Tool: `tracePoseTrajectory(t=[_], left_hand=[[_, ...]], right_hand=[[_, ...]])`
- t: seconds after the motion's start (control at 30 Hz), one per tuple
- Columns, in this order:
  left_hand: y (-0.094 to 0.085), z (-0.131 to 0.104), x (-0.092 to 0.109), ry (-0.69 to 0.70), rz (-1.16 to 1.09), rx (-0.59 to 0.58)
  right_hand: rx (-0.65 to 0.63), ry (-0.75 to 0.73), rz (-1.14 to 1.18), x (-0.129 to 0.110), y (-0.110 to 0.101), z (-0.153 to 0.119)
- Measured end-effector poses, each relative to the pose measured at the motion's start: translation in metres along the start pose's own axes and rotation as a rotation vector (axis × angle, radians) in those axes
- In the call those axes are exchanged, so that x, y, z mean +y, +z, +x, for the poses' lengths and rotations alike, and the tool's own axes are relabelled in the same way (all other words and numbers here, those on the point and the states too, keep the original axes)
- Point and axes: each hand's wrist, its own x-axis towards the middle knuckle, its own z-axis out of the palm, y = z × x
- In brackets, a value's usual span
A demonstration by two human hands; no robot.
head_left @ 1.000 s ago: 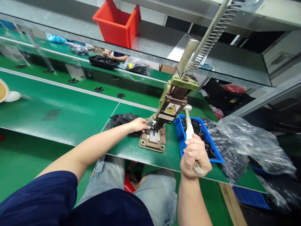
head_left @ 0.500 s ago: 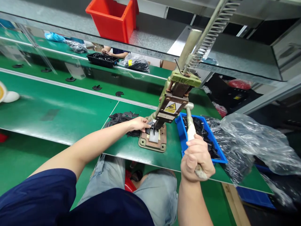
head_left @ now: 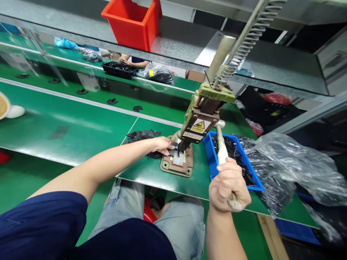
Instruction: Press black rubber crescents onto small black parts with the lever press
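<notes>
A green hand press with a yellow warning label stands on the bench. My right hand is wrapped round its lever handle, which slants down toward me. With fingers pinched, my left hand holds a black curved plastic part on the press base, under the ram. The fingers and the ram partly hide that part. Beside my left wrist lies a pile of similar black parts. To the right of the press sits a blue bin of small black pieces.
Spaced black parts lie on the green strip behind the bench. A red bin stands on the metal shelf above. Clear plastic bags crowd the right side. Across the line, another person's hands are above a black tray.
The view has shifted slightly. My left hand and the black part stay at the press base, the part looking slightly turned. My right hand keeps its grip on the lever, at nearly the same angle.
</notes>
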Motion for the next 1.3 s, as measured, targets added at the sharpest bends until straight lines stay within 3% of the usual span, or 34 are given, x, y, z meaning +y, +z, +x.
tracePoseTrajectory(t=[0.07, 0.17, 0.23, 0.3, 0.37, 0.47, 0.53, 0.6, 0.7, 0.83, 1.03, 1.23, 1.3], left_hand=[[0.003, -0.003, 0.000, 0.012, -0.009, 0.014], [0.007, -0.007, -0.002, 0.049, -0.030, 0.010], [0.008, -0.011, -0.003, 0.085, -0.046, 0.018], [0.006, -0.018, -0.004, 0.121, -0.069, 0.020], [0.003, -0.032, -0.005, 0.157, -0.097, 0.004], [-0.002, -0.064, -0.004, 0.222, -0.113, -0.063], [0.000, -0.088, -0.003, 0.281, -0.098, -0.126], [0.006, -0.109, -0.003, 0.331, -0.075, -0.186], [0.020, -0.130, -0.003, 0.359, -0.041, -0.250], [0.038, -0.144, -0.005, 0.382, -0.001, -0.302], [0.052, -0.151, -0.007, 0.309, -0.093, -0.357], [0.046, -0.142, -0.006, 0.314, -0.022, -0.365], [0.043, -0.143, -0.006, 0.359, 0.024, -0.309]], right_hand=[[0.034, -0.014, 0.061, -0.003, 0.008, 0.022], [0.049, -0.002, 0.160, -0.006, 0.021, 0.078], [-0.064, 0.054, 0.173, -0.003, 0.025, 0.115], [-0.179, 0.088, 0.155, 0.005, 0.021, 0.131], [-0.167, 0.090, 0.133, 0.018, 0.012, 0.117], [-0.011, 0.257, 0.036, 0.035, -0.003, 0.050], [-0.161, 0.489, -0.007, 0.037, -0.007, -0.005], [-0.314, 0.604, 0.017, 0.030, -0.002, -0.049], [-0.411, 0.701, 0.065, 0.013, 0.013, -0.085], [-0.347, 0.745, 0.063, -0.006, 0.024, -0.092], [-0.264, 0.690, -0.003, -0.021, 0.021, -0.094], [-0.427, 0.590, -0.096, -0.017, 0.002, -0.087], [-0.495, 0.521, -0.127, -0.016, -0.007, -0.081]])
